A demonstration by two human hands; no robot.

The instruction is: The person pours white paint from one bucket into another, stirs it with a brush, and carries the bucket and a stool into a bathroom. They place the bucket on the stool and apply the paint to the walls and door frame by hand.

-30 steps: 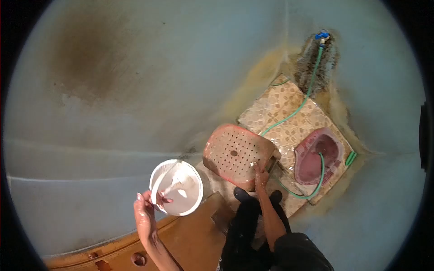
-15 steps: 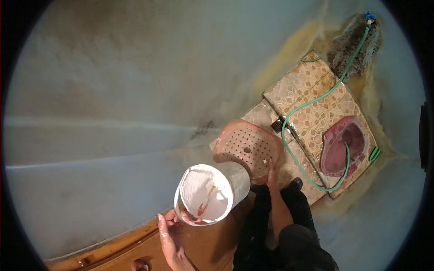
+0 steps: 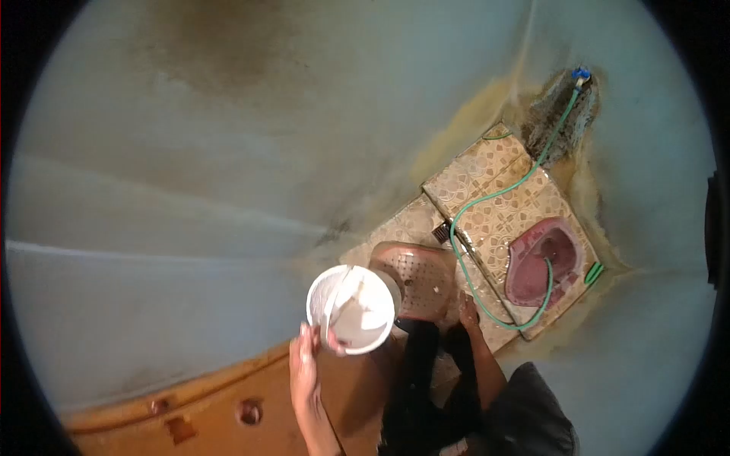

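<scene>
Patterned tiled floor (image 3: 498, 216): perforated pink stool (image 3: 418, 277), green hose (image 3: 487, 201), pink basin (image 3: 544, 258) on it.

No text, label, brand, number or sign is showing legibly in this view. The white round plastic bucket (image 3: 372, 289), the pink perforated plastic stool (image 3: 426, 277) and the patterned beige floor tiles (image 3: 498, 197) are presenting plain or ornamental surfaces only, with no readable marking.
</scene>
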